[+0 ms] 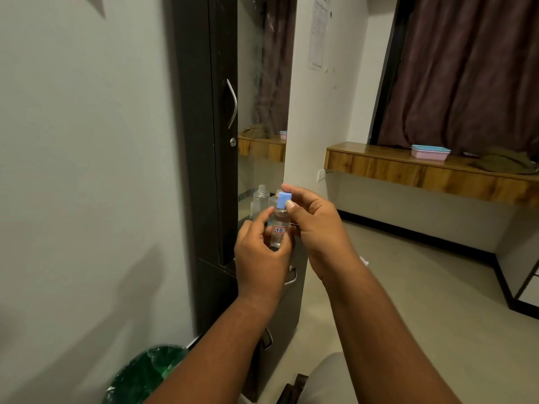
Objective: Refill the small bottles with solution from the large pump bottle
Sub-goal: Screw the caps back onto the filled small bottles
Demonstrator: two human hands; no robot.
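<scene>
A small clear bottle [280,228] with a white label reading "7B" stands upright between my hands. My left hand [259,255] grips its body from the left. My right hand [312,223] pinches its blue cap [283,200] with thumb and forefinger; the cap sits on the bottle's neck. Behind them, on the cabinet's ledge, stands another clear small bottle [260,201] with no cap, its lower part hidden by my left fingers. No large pump bottle is visible.
A dark tall cabinet [201,158] with a metal handle [233,103] and a mirror stands right ahead. A green-lined bin [145,374] sits low left. A wooden shelf [423,173] at right carries a pink and blue box [430,152] before dark curtains.
</scene>
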